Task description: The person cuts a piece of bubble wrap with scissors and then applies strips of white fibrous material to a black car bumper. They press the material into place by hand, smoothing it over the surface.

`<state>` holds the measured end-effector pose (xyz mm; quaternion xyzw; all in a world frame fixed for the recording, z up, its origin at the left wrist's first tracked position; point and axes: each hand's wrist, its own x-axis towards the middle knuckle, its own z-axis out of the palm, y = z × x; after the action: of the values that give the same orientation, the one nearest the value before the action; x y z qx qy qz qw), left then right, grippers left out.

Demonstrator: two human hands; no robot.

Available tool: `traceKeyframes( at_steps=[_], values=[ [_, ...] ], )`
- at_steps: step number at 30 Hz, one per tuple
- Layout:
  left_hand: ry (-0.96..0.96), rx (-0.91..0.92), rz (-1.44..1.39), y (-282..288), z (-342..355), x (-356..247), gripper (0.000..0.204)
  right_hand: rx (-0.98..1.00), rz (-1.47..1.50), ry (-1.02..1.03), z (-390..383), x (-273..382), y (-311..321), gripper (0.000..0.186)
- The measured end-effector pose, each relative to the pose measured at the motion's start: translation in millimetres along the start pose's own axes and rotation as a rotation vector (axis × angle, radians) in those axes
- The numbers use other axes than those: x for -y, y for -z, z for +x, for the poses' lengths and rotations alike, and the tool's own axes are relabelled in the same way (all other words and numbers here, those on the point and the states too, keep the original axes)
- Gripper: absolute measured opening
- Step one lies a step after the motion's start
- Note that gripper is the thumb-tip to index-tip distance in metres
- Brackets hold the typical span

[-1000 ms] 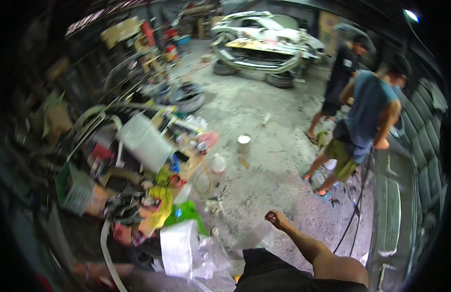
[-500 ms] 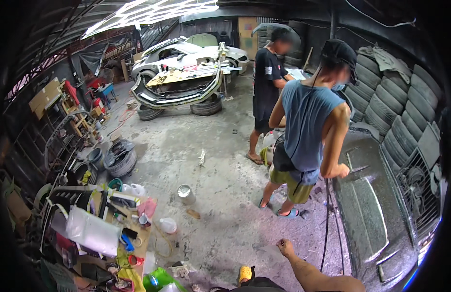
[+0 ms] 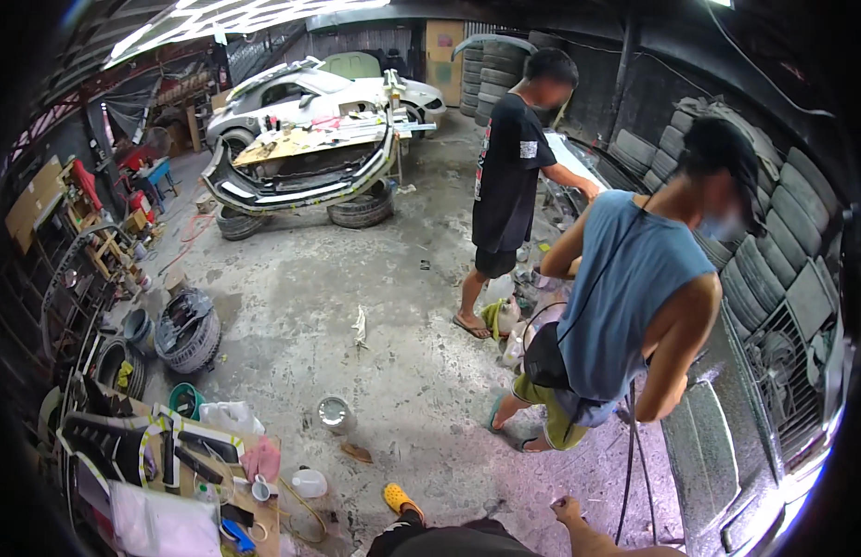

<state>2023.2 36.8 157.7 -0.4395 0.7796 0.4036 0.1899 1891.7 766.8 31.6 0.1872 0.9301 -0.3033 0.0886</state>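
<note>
Clearly, a silver can (image 3: 335, 415) and a translucent jug (image 3: 309, 483) rest beyond the right edge of the tabletop (image 3: 273, 516), a white cup (image 3: 261, 487) near that edge, contents unclear; a blue-topped co-worker (image 3: 625, 306) stands ahead. Near 2 black hoses (image 3: 628, 473), the right hand (image 3: 568, 508) has curled fingers, grasp untellable; a yellow clog (image 3: 396, 498) shows more fully than before

The right forearm (image 3: 595, 538) extends forward, its grip (image 3: 567, 509) partly curled

Table (image 3: 268, 512) left, cables (image 3: 626, 483) right

No clearly readable text or signs
</note>
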Motion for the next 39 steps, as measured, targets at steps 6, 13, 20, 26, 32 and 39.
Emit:
traceKeyframes(
  at_steps=[6,13,20,26,32,39],
  values=[
    [-0.142,-0.038,-0.047,96.1,179.9,-137.6,0.036,0.018,-0.041,-0.126,29.6,86.3,-59.6,0.027],
    [-0.263,0.178,0.028,61.4,306.7,-306.9,0.035,0.074,-0.034,-0.167,106.3,191.2,-137.4,0.031],
    [-0.191,0.276,0.082,55.2,401.9,-444.5,0.035,-0.027,-0.014,-0.142,316.0,331.6,-154.2,0.028],
    [-0.086,0.26,0.022,85.7,482.1,-524.2,0.035,-0.052,0.019,-0.07,520.7,481.7,-119.3,0.03],
    [-0.069,0.323,0.034,98.0,580.4,-599.9,0.037,-0.121,0.145,-0.03,649.8,615.5,-104.0,0.023],
    [-0.07,0.365,0.06,173.5,731.1,-704.1,0.039,-0.205,0.099,-0.207,685.3,700.8,-157.6,0.019]
  ],
)
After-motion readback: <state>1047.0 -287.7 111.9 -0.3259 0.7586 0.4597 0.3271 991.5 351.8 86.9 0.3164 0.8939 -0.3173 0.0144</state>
